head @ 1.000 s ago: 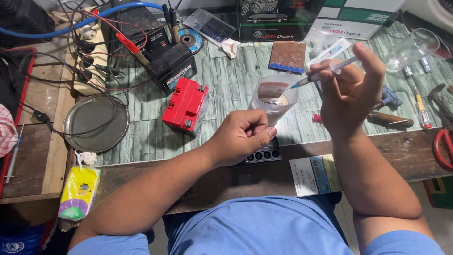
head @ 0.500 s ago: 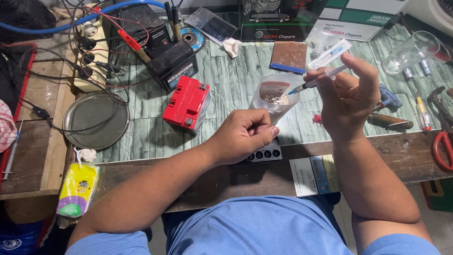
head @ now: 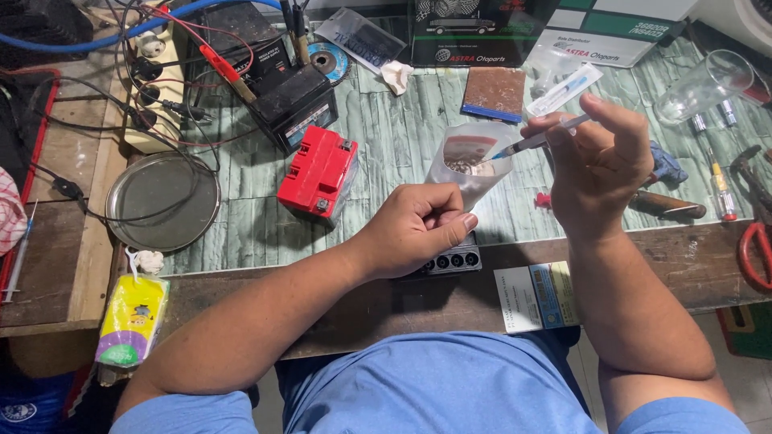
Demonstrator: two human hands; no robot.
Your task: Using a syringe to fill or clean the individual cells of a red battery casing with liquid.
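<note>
Syringe (head: 540, 138) is pinched in the right hand (head: 599, 165), its tip dipped into the plastic cup (head: 470, 165) gripped by the left hand (head: 414, 229) above the bench (head: 386, 145), so steady drawing seems needed next.

Head view, steeply down, close over workbench (head: 386, 161)

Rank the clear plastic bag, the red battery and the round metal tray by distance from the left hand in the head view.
From the left hand:
1. Clear plastic bag, pinched in its fingers, just above.
2. Red battery, on the table to the left.
3. Round metal tray, farther left, near the table's edge.
</note>
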